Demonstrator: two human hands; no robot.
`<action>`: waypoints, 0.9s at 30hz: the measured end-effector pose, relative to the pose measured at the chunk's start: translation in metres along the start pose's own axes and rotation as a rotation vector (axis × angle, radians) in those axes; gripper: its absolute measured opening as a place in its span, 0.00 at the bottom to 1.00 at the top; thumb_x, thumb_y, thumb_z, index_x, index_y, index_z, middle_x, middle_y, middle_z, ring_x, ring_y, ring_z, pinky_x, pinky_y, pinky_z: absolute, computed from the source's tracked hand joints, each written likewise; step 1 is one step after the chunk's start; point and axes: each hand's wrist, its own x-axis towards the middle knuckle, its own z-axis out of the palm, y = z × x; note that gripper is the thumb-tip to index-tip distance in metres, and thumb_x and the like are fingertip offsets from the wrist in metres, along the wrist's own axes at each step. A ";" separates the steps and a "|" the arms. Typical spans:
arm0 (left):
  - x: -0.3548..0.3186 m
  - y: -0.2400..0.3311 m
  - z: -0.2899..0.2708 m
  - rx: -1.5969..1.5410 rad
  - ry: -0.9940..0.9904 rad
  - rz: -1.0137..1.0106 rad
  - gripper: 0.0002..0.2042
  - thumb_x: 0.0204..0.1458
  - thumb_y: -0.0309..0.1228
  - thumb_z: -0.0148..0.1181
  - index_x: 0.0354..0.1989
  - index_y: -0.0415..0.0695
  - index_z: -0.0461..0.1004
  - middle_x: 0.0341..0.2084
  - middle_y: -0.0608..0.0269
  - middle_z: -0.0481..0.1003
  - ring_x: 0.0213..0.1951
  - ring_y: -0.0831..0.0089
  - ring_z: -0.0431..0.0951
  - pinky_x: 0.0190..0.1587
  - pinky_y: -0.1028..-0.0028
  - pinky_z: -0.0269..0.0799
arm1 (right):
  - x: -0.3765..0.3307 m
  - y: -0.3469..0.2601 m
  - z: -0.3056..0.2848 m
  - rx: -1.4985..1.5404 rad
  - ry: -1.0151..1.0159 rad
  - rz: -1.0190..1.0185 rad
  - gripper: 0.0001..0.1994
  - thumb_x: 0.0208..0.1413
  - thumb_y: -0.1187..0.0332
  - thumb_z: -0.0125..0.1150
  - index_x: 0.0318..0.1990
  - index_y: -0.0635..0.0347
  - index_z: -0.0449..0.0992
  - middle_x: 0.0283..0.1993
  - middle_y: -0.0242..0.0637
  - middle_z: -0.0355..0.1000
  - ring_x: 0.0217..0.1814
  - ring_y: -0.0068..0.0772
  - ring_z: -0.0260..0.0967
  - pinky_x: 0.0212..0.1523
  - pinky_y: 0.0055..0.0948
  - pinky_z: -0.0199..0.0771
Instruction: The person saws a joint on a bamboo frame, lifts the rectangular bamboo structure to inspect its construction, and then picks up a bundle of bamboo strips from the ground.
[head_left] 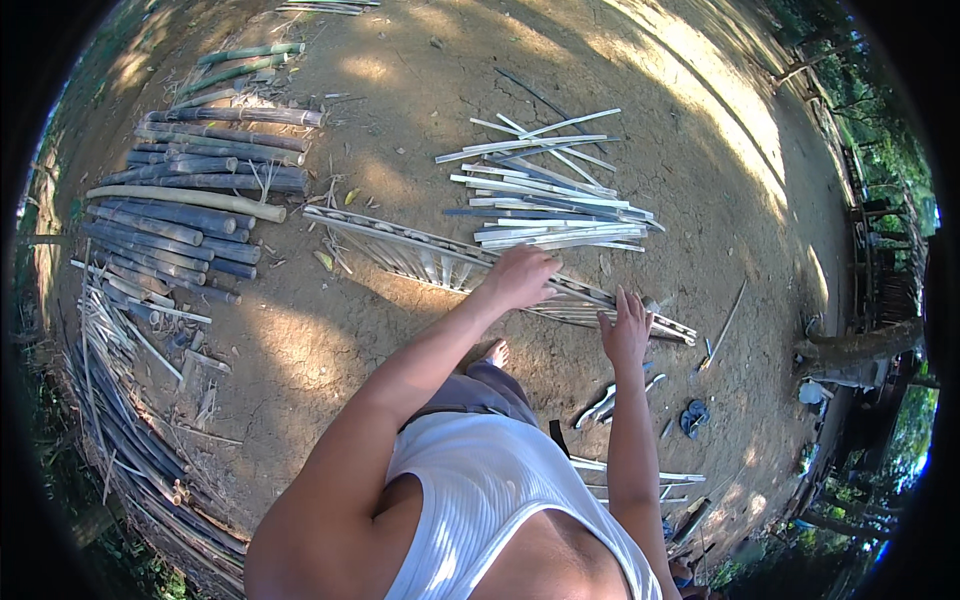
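A long slatted bamboo frame stands on edge in front of me, running from the left middle down to the right. My left hand is closed over its top rail near the middle. Farther right, my right hand rests against the same rail with its fingers stretched and apart. Just beside those fingers is a small rounded brownish thing whose kind I cannot make out. Beyond the frame lies a loose pile of split bamboo strips, pale and dark.
Dark bamboo poles are stacked at the left, with thinner strips below them. Sandals and a curved grey tool-like object lie on the dirt at the right. A thin stick lies beyond the frame's right end.
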 end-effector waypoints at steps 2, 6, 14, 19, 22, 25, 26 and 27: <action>-0.027 -0.034 -0.025 0.033 0.089 -0.093 0.27 0.55 0.46 0.68 0.57 0.41 0.76 0.56 0.52 0.78 0.61 0.59 0.76 0.67 0.59 0.68 | -0.003 0.002 0.009 0.006 0.053 -0.032 0.34 0.57 0.59 0.69 0.70 0.51 0.64 0.70 0.40 0.64 0.78 0.45 0.53 0.75 0.63 0.48; -0.095 -0.104 -0.091 0.224 0.104 -0.310 0.39 0.51 0.62 0.64 0.61 0.41 0.74 0.62 0.50 0.73 0.67 0.56 0.69 0.72 0.55 0.59 | -0.012 -0.005 0.008 0.036 0.075 -0.042 0.36 0.56 0.61 0.69 0.71 0.50 0.62 0.71 0.40 0.63 0.79 0.46 0.52 0.75 0.64 0.47; -0.130 -0.166 -0.104 0.256 -0.125 -0.419 0.32 0.46 0.60 0.69 0.48 0.44 0.79 0.47 0.52 0.80 0.54 0.52 0.77 0.57 0.53 0.69 | -0.016 0.000 0.004 -0.029 0.052 -0.008 0.41 0.56 0.62 0.69 0.76 0.48 0.54 0.77 0.43 0.55 0.82 0.49 0.46 0.76 0.59 0.47; -0.131 -0.190 -0.093 0.342 -0.030 -0.375 0.31 0.46 0.62 0.68 0.41 0.42 0.78 0.36 0.50 0.82 0.45 0.50 0.81 0.49 0.52 0.71 | -0.067 -0.049 0.028 0.129 0.343 0.063 0.39 0.54 0.66 0.67 0.75 0.53 0.57 0.77 0.49 0.53 0.81 0.54 0.46 0.76 0.54 0.51; -0.129 -0.196 -0.092 0.388 0.008 -0.348 0.31 0.47 0.61 0.68 0.40 0.42 0.78 0.36 0.48 0.81 0.44 0.48 0.81 0.47 0.51 0.71 | -0.134 -0.065 0.068 0.326 0.185 0.098 0.37 0.57 0.67 0.64 0.74 0.57 0.57 0.76 0.52 0.56 0.79 0.55 0.50 0.76 0.45 0.54; -0.119 -0.190 -0.094 0.371 -0.021 -0.336 0.31 0.47 0.61 0.68 0.40 0.41 0.78 0.37 0.47 0.81 0.43 0.46 0.80 0.46 0.50 0.71 | -0.223 -0.050 0.161 0.537 -0.135 0.384 0.37 0.55 0.60 0.66 0.72 0.61 0.61 0.68 0.54 0.67 0.69 0.59 0.64 0.68 0.43 0.68; -0.119 -0.189 -0.095 0.374 -0.022 -0.332 0.31 0.48 0.61 0.67 0.40 0.41 0.78 0.37 0.47 0.81 0.43 0.45 0.80 0.45 0.51 0.71 | -0.249 -0.042 0.187 0.617 -0.444 0.602 0.39 0.53 0.55 0.68 0.71 0.57 0.64 0.60 0.56 0.74 0.63 0.58 0.71 0.63 0.47 0.72; -0.104 -0.177 -0.079 0.330 -0.028 -0.289 0.31 0.48 0.61 0.67 0.40 0.41 0.78 0.37 0.46 0.81 0.42 0.45 0.80 0.45 0.51 0.72 | -0.319 -0.012 0.245 0.654 -0.300 0.688 0.38 0.51 0.52 0.69 0.69 0.58 0.68 0.54 0.58 0.77 0.59 0.55 0.75 0.62 0.46 0.73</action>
